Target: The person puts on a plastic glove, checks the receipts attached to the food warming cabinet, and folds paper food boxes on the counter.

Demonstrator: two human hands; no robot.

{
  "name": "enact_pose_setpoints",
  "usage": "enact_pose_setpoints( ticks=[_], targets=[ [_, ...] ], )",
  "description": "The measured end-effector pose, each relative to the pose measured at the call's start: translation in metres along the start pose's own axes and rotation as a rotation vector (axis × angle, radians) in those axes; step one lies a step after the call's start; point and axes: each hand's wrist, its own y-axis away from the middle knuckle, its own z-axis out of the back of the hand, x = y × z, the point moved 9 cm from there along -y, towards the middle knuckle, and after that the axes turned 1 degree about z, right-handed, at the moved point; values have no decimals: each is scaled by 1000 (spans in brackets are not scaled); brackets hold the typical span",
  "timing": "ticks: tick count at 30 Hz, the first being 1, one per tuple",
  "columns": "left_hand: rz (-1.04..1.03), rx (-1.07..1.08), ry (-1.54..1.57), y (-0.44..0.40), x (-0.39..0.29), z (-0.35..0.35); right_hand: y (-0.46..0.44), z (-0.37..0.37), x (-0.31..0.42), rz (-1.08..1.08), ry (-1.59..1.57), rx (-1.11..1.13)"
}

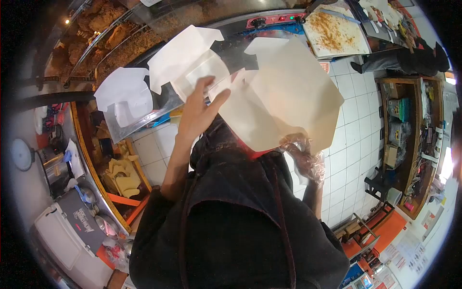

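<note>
In the head view my right hand (pixel 302 156), in a clear plastic glove, grips the lower edge of a large open paper box (pixel 303 91) with its flaps spread. My bare left hand (pixel 199 113) has its fingers apart over the rim of a smaller open white box (pixel 180 55), beside the large box's left edge. Whether its fingertips touch the box is hard to tell. Another small white box (pixel 126 96) stands open to the left on the metal counter (pixel 137 123).
Fried food (pixel 118 36) lies behind glass at the upper left. A crumb-covered board (pixel 334 31) is at the upper right, near a control panel (pixel 276 20). A person (pixel 409 60) in dark clothes stands at far right, by wooden shelves (pixel 409 86).
</note>
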Motion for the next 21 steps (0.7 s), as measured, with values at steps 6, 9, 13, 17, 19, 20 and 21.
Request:
enact_pose_setpoints(
  ticks=[6,9,13,17,19,20,21],
  targets=[
    [82,94,140,-22,53,1,-10,21,-8,-264,-410,-175],
    [95,-84,233,-22,32,22,0,42,17,-304,-293,9],
    [44,180,-18,-24,8,-9,-42,22,75,-84,-267,-174],
    [-226,385,-55,-13,-41,-41,-102,12,100,187,258,-309],
    [-206,430,-54,-14,-46,-37,-121,19,57,172,71,-292],
    [-250,497,-18,-10,-51,-39,-124,28,47,118,34,-348],
    [-289,562,17,-6,-55,-42,-128,33,42,124,36,-345]
  ],
)
